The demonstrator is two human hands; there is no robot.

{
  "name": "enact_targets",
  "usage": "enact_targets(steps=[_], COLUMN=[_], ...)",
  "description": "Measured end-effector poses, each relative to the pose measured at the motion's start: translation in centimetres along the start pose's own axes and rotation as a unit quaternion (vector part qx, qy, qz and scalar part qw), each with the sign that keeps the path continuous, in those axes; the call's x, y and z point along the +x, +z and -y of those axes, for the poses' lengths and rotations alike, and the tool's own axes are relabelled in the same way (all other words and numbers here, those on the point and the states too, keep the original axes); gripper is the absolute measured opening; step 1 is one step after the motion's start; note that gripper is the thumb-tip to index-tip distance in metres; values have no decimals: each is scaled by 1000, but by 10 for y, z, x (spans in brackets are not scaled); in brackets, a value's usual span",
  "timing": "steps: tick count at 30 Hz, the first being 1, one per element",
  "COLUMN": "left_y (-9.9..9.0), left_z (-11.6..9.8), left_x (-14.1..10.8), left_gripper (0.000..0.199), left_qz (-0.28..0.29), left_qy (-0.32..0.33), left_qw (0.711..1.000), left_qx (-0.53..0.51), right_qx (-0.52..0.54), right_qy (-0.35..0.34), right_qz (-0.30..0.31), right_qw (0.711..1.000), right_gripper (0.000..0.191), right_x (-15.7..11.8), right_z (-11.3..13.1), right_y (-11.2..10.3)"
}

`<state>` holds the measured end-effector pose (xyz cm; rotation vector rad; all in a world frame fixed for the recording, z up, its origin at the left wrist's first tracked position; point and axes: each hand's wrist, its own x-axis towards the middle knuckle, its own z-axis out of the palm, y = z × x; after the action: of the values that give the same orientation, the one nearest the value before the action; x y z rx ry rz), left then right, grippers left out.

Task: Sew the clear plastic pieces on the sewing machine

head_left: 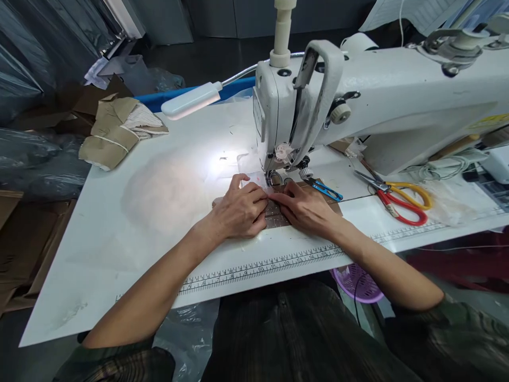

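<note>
In front of the white sewing machine [274, 114], both my hands come together just below its presser foot [273, 179]. My left hand [243, 208] has its fingers bent and drawn together, with the tips at a small pale piece. From the other side, my right hand [304, 207] meets it, fingers closed and index finger pointing left. What the fingertips pinch is too small and covered to make out. Under the hands lies a brown sheet [274, 218], partly hidden. Blue thread snips [324, 189] rest just beyond my right hand.
Scissors with red and yellow handles [403, 201] lie to the right. A printed ruler [260, 269] runs along the front edge of the white table [99, 254]. A tied brown bundle [115, 127] sits at the far left corner. A lamp [193, 101] lights the needle area.
</note>
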<state>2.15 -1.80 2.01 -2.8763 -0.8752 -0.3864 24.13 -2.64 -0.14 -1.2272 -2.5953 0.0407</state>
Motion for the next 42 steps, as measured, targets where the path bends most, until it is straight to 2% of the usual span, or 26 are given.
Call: enact_targets(steps=[9,21,29,34,36,39,42], left_y=[2,2,2,4,5,6,6], left_z=[7,7,7,9,10,11,13], left_x=[-1,1,3,5,5,6,7], left_gripper=[26,37,37,37,39,44,48], left_qz=[58,61,60,64,65,65,64], left_qy=[-33,-63,-80,-93,-97,-100,-103], left_qw=[995,993,992,992,991,991,992], left_qx=[-67,-78,-79,-63,-59,-55,-45], right_qx=[-28,1,-4,-8,16,107,202], right_qy=[20,36,40,53,57,61,127], right_qz=[51,68,61,78,71,49,66], right_qw=[998,997,997,996,996,991,969], right_gripper=[43,39,38,40,41,41,42], right_x=[8,10,15,16,15,12,14], right_z=[3,1,4,3,0,-10,-22], right_y=[-4,-7,-9,-7,-8,-14,-23])
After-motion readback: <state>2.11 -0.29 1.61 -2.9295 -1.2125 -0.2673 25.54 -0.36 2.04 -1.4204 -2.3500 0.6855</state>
